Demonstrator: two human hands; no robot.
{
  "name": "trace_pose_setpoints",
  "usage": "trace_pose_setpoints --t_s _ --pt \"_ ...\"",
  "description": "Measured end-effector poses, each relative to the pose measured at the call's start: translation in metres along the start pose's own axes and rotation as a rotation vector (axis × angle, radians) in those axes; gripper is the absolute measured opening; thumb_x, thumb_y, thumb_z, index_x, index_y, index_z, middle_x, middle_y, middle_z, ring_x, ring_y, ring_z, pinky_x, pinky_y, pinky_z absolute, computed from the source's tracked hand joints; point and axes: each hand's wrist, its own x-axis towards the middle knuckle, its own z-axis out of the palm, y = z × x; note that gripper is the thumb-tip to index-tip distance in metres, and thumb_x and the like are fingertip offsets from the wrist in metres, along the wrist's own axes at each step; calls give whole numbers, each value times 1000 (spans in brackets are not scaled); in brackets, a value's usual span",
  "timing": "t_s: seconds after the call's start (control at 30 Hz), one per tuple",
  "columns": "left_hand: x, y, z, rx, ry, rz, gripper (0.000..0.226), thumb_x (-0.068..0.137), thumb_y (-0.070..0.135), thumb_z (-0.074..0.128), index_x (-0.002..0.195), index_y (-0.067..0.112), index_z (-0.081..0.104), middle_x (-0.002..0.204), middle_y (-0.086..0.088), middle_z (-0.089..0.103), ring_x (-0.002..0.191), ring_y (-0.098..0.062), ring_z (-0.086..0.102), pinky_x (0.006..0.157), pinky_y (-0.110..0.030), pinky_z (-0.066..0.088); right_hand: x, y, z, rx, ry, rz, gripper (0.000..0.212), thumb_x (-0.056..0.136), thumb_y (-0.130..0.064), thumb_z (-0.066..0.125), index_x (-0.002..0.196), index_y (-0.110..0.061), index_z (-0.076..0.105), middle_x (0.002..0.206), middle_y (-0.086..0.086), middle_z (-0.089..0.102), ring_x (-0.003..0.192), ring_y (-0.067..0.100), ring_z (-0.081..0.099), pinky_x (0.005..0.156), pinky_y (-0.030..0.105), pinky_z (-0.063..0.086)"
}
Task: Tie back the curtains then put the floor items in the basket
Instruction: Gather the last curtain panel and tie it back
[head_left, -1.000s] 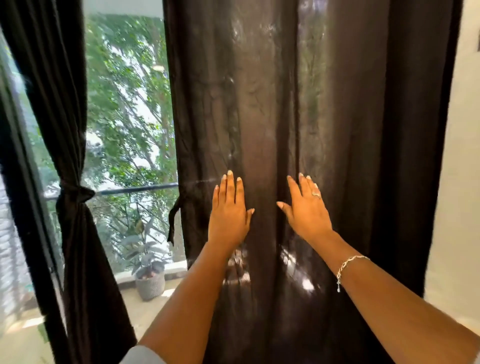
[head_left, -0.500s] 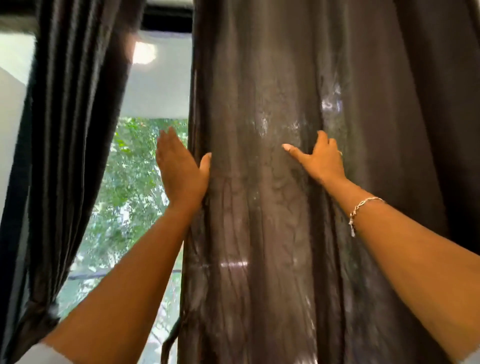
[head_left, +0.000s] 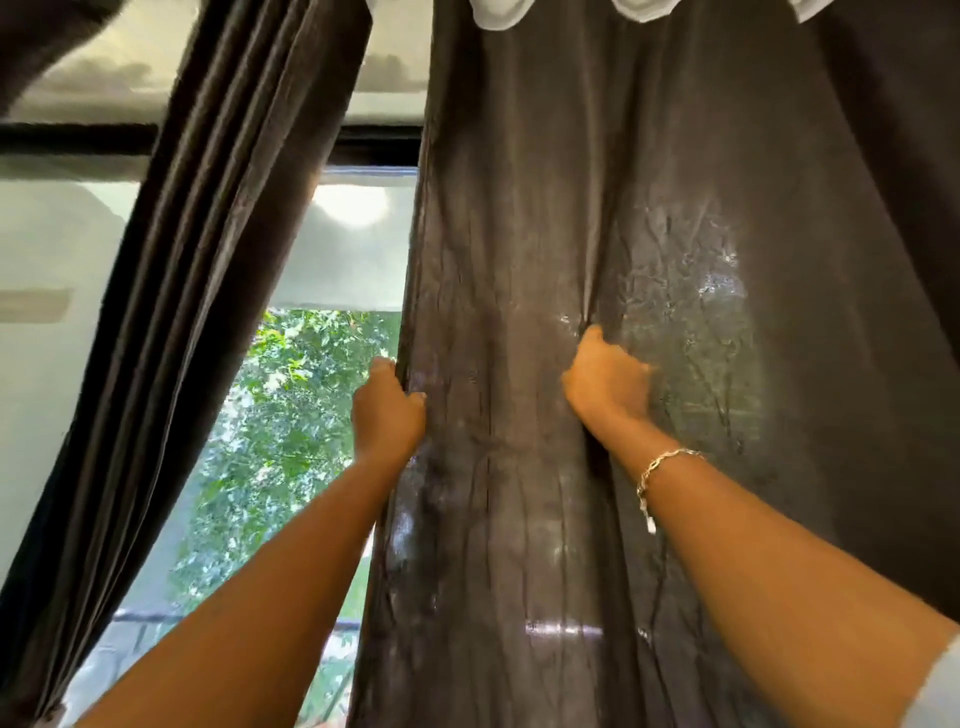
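Note:
A wide dark brown right curtain (head_left: 727, 260) hangs loose over most of the view, light showing through its creased cloth. My left hand (head_left: 387, 408) grips its left edge, fingers wrapped round the hem. Further right, my right hand (head_left: 605, 379) pinches a fold in the middle of the same curtain; a silver bracelet sits on that wrist. The left curtain (head_left: 171, 322) hangs gathered in tight pleats at the left side. Neither the basket nor the floor items are in view.
Between the two curtains the window (head_left: 291, 415) shows green trees and a railing low down. A dark curtain rod (head_left: 78, 137) crosses the top left below the ceiling. White curtain headers peek out at the top edge.
The view has tilted upward toward the ceiling. Both hands rose along the right curtain and went from flat, open palms to closed grips on its edge and a fold.

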Motion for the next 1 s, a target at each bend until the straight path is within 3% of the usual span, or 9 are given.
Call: trace_pose_setpoints --t_s 0.17,0.43,0.57,0.63,0.7,0.8,0.9,1.0 --pt "11 -12 -15 25 30 22 31 78 -6 57 107 5 58 101 -21 68 91 -33 63 71 -32 42 -8 -51 18 -32 -13 -160 60 94 -13 41 146 -4 14 118 19 61 108 36 57 97 45 35" --pt "27 -29 -53 -60 83 126 35 73 -8 60 105 8 63 96 -15 71 87 -22 66 68 -25 40 -15 -161 26 220 -199 -348 61 93 -10 36 146 0 8 128 25 52 119 41 50 96 46 39" --pt "30 -32 -59 -71 100 182 30 77 -3 56 104 10 63 96 -15 71 91 -29 65 72 -36 47 -21 -189 23 362 -303 -429 67 91 -11 40 148 -5 5 130 28 49 121 41 47 97 44 39" --pt "28 -33 -59 -89 90 179 33 77 -3 56 107 11 62 102 -14 70 97 -27 65 79 -36 49 -17 -182 19 378 -364 -430 64 92 -12 40 148 -8 8 132 28 47 122 40 46 97 43 39" --pt "26 -34 -55 -73 59 165 35 79 -2 56 111 11 61 108 -11 70 99 -24 64 75 -26 44 -13 -166 16 379 -397 -421 52 95 -24 40 142 -9 25 135 25 46 123 39 45 97 41 39" --pt "25 -34 -45 -81 40 146 30 79 -4 55 105 10 61 110 -11 68 105 -22 62 78 -21 41 -10 -128 9 414 -236 -271 49 95 -48 35 122 -9 50 126 21 55 117 38 51 91 41 42" --pt "25 -32 -34 -87 35 127 25 79 -3 56 101 7 58 112 -15 64 109 -26 59 88 -32 44 -2 -85 -1 267 92 -183 35 95 -35 43 112 -6 54 116 22 59 110 40 53 85 41 44" --pt "21 -27 -23 -126 36 156 21 81 1 58 101 4 54 109 -17 62 105 -29 58 87 -34 45 7 -49 -13 91 278 -173 43 87 -30 57 124 -9 47 129 19 45 122 37 40 94 44 40"
